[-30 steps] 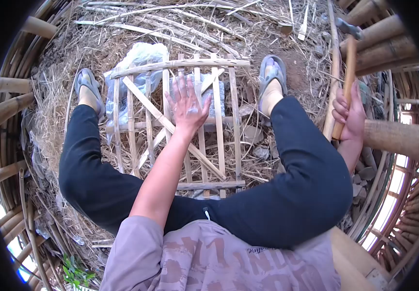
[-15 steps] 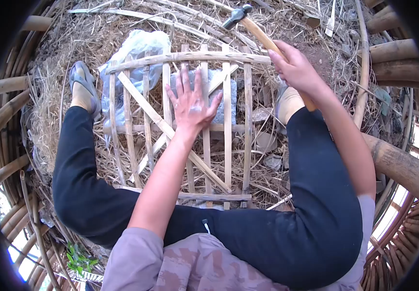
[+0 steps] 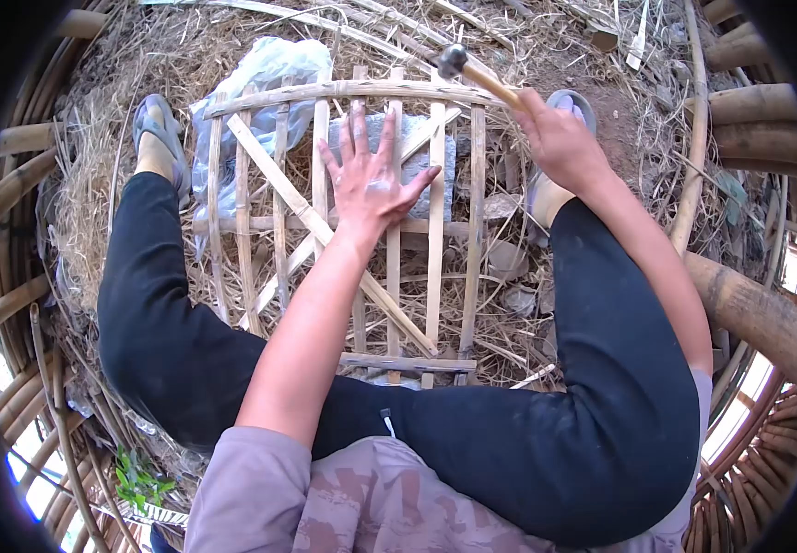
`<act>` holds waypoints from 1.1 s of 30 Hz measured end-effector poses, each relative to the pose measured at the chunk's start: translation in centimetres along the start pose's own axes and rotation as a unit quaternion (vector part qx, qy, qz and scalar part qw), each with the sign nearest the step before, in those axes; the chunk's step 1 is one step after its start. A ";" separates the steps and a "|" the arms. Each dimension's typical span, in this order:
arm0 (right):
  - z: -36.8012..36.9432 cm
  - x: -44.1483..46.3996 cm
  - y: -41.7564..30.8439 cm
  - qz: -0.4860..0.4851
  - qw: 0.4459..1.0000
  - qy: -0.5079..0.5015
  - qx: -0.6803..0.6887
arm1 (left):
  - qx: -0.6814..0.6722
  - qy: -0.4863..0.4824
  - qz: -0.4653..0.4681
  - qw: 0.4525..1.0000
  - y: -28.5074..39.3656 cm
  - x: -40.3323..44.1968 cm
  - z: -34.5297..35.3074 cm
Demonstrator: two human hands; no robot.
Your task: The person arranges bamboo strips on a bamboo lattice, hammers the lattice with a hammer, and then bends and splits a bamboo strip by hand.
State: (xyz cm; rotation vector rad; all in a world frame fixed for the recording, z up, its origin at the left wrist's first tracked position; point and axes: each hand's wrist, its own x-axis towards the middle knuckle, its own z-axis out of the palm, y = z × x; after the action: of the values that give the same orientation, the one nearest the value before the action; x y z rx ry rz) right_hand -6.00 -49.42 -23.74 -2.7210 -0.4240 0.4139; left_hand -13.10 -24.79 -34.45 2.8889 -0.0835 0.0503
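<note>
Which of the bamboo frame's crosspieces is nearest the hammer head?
The far crosspiece, bowed and just below the hammer head in view; the middle crosspiece and near crosspiece look straighter and lie lower in the picture.

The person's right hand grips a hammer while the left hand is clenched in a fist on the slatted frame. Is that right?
Not quite: the left hand isn't clenched. The head view shows it open and spread on the slatted frame. The right hand does grip a hammer.

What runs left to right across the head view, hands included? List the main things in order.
Grey open-toed sandal, crumpled translucent plastic bag, bare left hand, wooden-handled hammer with dark metal head, bare right hand, long tan pole.
</note>
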 end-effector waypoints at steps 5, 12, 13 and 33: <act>-0.5 0.0 -0.1 -0.022 0.997 0.063 0.033 | 0.009 0.011 0.002 1.000 0.1 0.0 0.2; 0.8 0.2 0.7 -0.076 0.992 0.092 0.031 | 0.008 0.011 0.002 1.000 0.3 0.0 0.0; 1.1 0.1 0.8 -0.056 0.998 0.039 -0.008 | 0.004 0.015 0.005 1.000 0.3 -0.1 0.0; 0.6 -0.2 0.5 -0.113 0.987 0.108 0.033 | -0.014 0.036 0.009 0.999 0.0 -0.2 0.3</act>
State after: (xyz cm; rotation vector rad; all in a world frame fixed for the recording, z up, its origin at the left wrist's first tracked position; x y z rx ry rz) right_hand -6.24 -49.79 -24.44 -2.5791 -0.6370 0.0708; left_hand -13.30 -24.82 -34.77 2.8543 -0.0958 0.1544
